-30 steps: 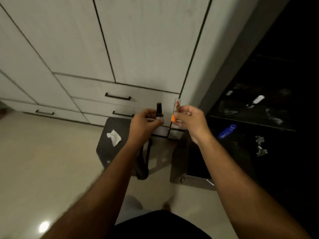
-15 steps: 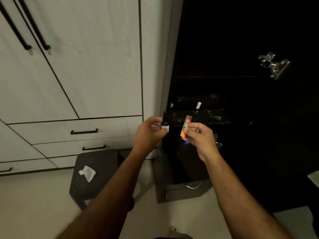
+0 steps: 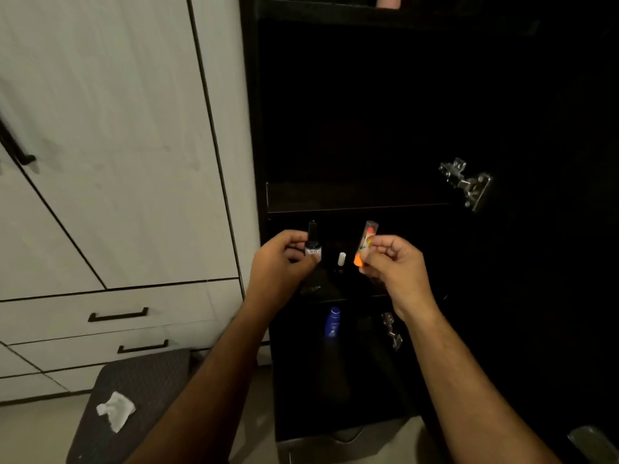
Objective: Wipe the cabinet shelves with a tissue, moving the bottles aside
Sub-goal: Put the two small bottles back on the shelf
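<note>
Gleaming black-capped, white-labelled bottle (image 3: 313, 246)

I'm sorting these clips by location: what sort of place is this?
Probably a room in a home, perhaps a bedroom or dressing area. Pale wardrobe doors with drawers stand beside an open dark cabinet holding small cosmetic-type bottles, such as a blue bottle. A crumpled tissue lies on a stool.

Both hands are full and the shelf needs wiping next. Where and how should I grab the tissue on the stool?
Pinch the tissue at its raised, crumpled middle, coming straight down from above. It lies loose on the flat stool top, so its thin edges give little to hold.
</note>
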`<state>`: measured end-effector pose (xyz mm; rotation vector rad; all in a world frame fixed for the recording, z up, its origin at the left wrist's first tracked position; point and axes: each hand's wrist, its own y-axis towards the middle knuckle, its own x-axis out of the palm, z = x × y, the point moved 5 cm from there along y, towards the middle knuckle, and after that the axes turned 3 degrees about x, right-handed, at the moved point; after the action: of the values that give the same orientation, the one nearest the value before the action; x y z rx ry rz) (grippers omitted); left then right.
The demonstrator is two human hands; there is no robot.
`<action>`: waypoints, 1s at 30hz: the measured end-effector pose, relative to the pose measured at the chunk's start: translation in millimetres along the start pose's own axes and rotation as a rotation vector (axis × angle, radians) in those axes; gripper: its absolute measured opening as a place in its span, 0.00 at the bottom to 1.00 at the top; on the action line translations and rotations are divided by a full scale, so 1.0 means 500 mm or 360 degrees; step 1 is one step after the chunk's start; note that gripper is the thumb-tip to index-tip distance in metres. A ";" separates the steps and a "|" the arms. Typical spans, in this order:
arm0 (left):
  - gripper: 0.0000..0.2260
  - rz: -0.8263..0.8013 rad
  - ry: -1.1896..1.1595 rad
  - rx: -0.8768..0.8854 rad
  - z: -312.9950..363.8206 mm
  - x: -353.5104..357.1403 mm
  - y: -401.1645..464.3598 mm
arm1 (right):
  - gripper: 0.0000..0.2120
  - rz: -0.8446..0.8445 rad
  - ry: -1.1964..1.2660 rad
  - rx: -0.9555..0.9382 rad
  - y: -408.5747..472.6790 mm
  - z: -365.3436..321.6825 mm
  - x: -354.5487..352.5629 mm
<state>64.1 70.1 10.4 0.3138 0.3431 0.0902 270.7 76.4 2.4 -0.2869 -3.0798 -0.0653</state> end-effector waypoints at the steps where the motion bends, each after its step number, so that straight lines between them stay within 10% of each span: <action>1: 0.14 0.0032 -0.0019 0.0024 0.013 0.010 0.013 | 0.10 -0.0015 0.0000 -0.0054 0.019 -0.015 -0.010; 30: 0.16 0.0257 0.0737 0.0025 0.084 0.075 0.298 | 0.08 0.0097 -0.0860 -0.0564 0.328 -0.144 -0.022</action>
<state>108.9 204.3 83.2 0.3348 0.7772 0.3216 314.9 232.1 79.8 -0.4826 -3.5737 -0.6365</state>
